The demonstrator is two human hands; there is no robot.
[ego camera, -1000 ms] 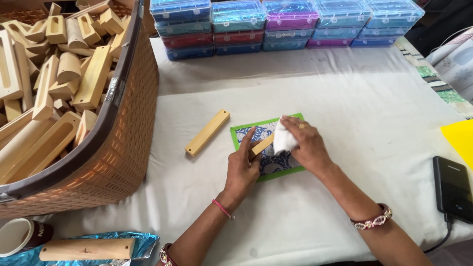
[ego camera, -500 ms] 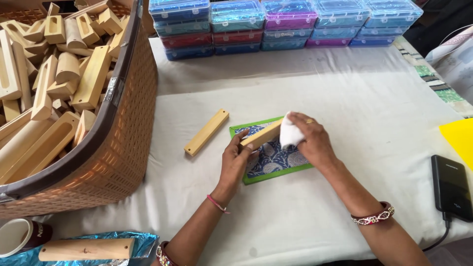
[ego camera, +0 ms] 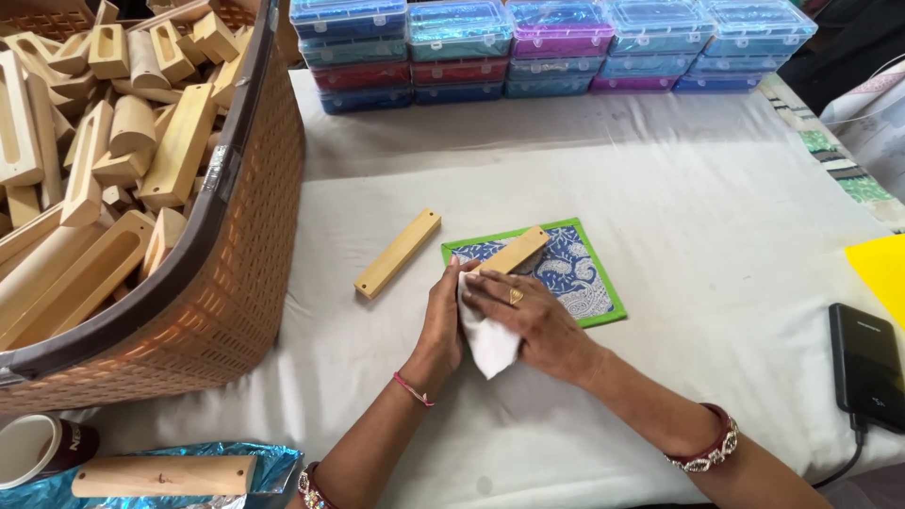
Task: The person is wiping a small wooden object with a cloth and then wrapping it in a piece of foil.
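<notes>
Wooden block (ego camera: 514, 251): long, pale, lying diagonally on the blue patterned mat (ego camera: 575, 273) with green border, near the table's middle. Its lower end is covered by a white cloth (ego camera: 488, 339).

Right hand (ego camera: 523, 316): fingers flat and spread over the cloth, pressing it onto the block's lower end; not closed around anything.

Left hand (ego camera: 441, 320): curled against the cloth's left edge and the block's end; cannot tell whether it actually grips.

Second wooden block (ego camera: 398, 253): lies parallel, just left of the mat, not touching it.

Wicker basket (ego camera: 236, 273), full of similar blocks, bounds the left side. Stacked coloured plastic boxes (ego camera: 547, 47) line the far edge. Black device (ego camera: 867, 363) with cable sits near the right edge.

White tablecloth (ego camera: 716, 188) shows open room beyond the mat, toward the boxes and rightward.
</notes>
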